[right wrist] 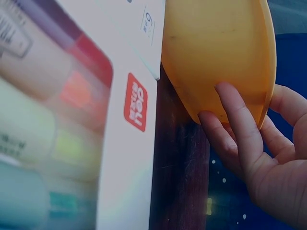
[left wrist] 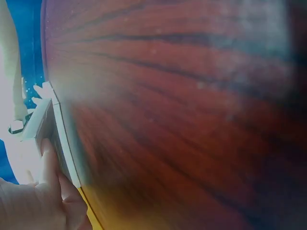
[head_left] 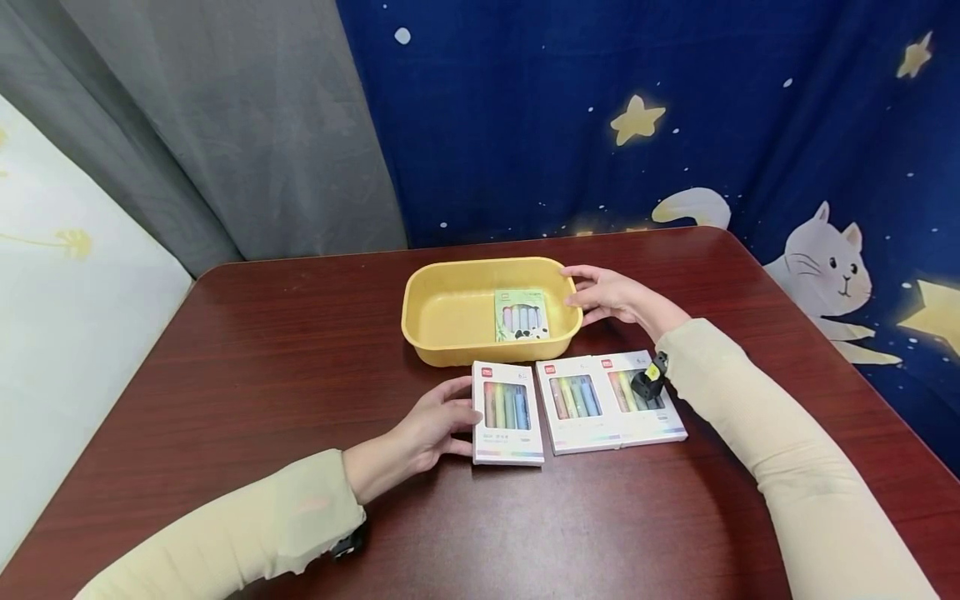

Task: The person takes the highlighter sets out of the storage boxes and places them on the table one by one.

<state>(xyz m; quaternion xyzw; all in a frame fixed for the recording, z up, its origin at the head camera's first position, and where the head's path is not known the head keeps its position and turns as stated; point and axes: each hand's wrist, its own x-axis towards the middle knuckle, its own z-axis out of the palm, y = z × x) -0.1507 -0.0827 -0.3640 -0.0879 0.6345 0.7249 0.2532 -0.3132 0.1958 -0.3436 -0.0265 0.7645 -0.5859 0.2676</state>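
Note:
My left hand (head_left: 431,423) grips the left edge of a white box of highlighters (head_left: 507,450), whose window shows several pastel pens. This box stands just in front of a yellow plastic basin (head_left: 450,354) and overlaps its front rim in the head view. My right hand (head_left: 611,296) holds the basin's right end, fingers curled over the rim and against the outer wall (right wrist: 216,52). Inside the basin, toward its right, lies a green box (head_left: 522,315) with a panda picture and pastel pens. In the left wrist view, the left fingers (left wrist: 50,165) press on the white box.
Two more white highlighter boxes (head_left: 581,437) lie side by side to the right of the held one, partly under the right wrist camera (head_left: 648,379). Everything is on a dark red wooden table (head_left: 300,350). Grey and blue curtains (head_left: 525,125) hang behind the far edge.

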